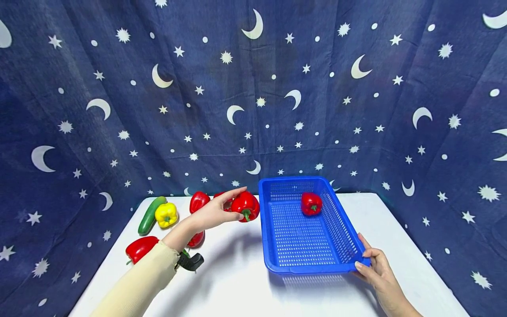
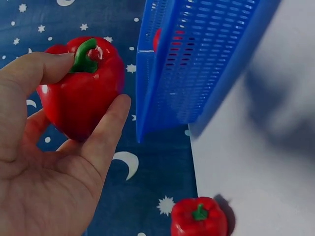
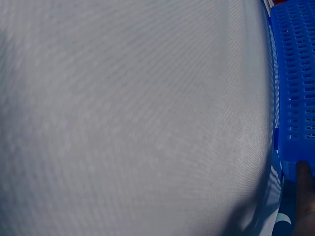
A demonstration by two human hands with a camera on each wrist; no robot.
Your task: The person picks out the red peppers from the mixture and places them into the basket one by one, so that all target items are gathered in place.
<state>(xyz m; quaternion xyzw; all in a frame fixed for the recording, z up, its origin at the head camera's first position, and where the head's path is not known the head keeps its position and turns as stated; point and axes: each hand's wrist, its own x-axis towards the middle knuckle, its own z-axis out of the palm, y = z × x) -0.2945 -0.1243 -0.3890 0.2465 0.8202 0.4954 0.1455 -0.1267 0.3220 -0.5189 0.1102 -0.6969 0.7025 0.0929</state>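
Observation:
My left hand (image 1: 215, 212) grips a red bell pepper (image 1: 246, 207) just left of the blue basket's rim; in the left wrist view its thumb lies by the green stem of this pepper (image 2: 81, 93), with fingers round the underside. At the near right corner of the blue plastic basket (image 1: 305, 269), my right hand (image 1: 376, 270) holds the rim between thumb and fingers. Another red bell pepper (image 1: 311, 204) lies inside the basket, toward the back. The right wrist view catches only a finger (image 3: 304, 191) against the basket's wall (image 3: 298, 78).
Left on the white table (image 1: 233, 290) lie a cucumber (image 1: 151, 215), a yellow bell pepper (image 1: 166, 215) and several red peppers, one (image 1: 199, 201) near the back edge. A dark curved object (image 1: 191, 261), partly hidden by the sleeve, lies nearby. A starry blue curtain (image 1: 237, 88) hangs behind.

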